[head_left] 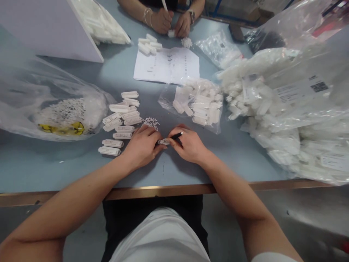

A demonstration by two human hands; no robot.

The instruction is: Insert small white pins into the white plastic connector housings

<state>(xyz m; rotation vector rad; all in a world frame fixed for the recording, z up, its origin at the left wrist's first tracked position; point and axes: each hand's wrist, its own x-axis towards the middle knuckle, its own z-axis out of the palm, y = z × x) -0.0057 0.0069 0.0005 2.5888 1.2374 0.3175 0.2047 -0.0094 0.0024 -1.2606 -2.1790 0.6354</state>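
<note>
L hand (141,147), R hand (189,145) grip white strip (163,142) btwn.

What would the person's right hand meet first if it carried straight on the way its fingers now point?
The right hand, gripping a black pen, points left, so it would first meet the white plastic strip at its fingertips, then probably the left hand. Depth is hard to judge.

A pale blue-grey worktable (65,171) with a brown edge (163,192) carries it all: loose white plastic strips (120,122), tiny white pieces (151,123), a printed paper sheet (166,65) — and clear plastic bags of white parts (199,103) on both sides.
</note>
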